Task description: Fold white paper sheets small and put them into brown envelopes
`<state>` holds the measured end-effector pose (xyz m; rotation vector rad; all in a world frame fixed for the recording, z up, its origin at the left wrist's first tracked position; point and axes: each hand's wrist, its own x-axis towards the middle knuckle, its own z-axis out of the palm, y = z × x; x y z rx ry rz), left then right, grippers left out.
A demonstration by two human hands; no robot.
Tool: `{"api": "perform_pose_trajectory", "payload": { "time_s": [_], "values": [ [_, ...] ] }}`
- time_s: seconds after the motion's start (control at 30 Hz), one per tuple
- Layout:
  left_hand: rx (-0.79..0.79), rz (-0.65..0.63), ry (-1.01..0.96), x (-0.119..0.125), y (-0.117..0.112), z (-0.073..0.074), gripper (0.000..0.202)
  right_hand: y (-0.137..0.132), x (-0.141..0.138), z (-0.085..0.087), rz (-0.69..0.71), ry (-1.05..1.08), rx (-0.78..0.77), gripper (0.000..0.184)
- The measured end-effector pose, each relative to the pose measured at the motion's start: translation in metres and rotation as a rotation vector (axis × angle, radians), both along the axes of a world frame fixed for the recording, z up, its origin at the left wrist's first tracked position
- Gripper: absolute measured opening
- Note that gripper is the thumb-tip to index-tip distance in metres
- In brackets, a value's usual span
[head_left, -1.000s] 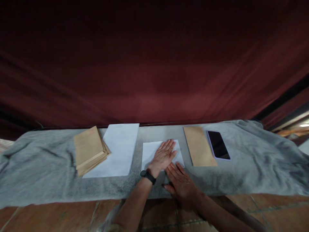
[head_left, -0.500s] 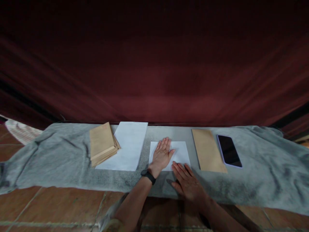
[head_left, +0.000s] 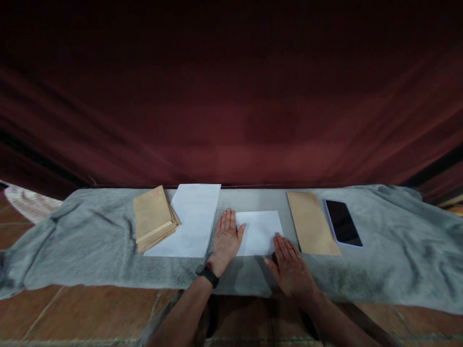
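Observation:
A folded white sheet of paper [head_left: 261, 231] lies on the grey cloth [head_left: 79, 246] in front of me. My left hand [head_left: 226, 239], with a black band on the wrist, lies flat and open on the sheet's left edge. My right hand [head_left: 289, 267] rests flat and open at the sheet's near right corner, fingertips touching it. Neither hand holds anything.
A stack of white paper [head_left: 191, 217] lies left of the sheet, with a pile of brown envelopes [head_left: 152, 217] on its left part. To the right lie a single brown envelope [head_left: 311, 222] and a dark phone [head_left: 342, 222]. A dark red curtain [head_left: 231, 96] hangs behind.
My left hand slid from the middle of the folded sheet to its left edge. My right hand shifted right, toward the sheet's near right corner.

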<state>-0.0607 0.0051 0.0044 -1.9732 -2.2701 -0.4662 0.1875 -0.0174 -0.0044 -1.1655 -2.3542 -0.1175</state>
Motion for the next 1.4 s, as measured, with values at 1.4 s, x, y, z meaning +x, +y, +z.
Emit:
{"api": "perform_pose_trajectory", "payload": {
  "time_s": [1.4],
  "values": [
    [0.003,0.068,0.075,0.014,-0.010,-0.001,0.072,0.065,-0.043,-0.016,-0.229,-0.018,0.000,0.067]
  ]
}}
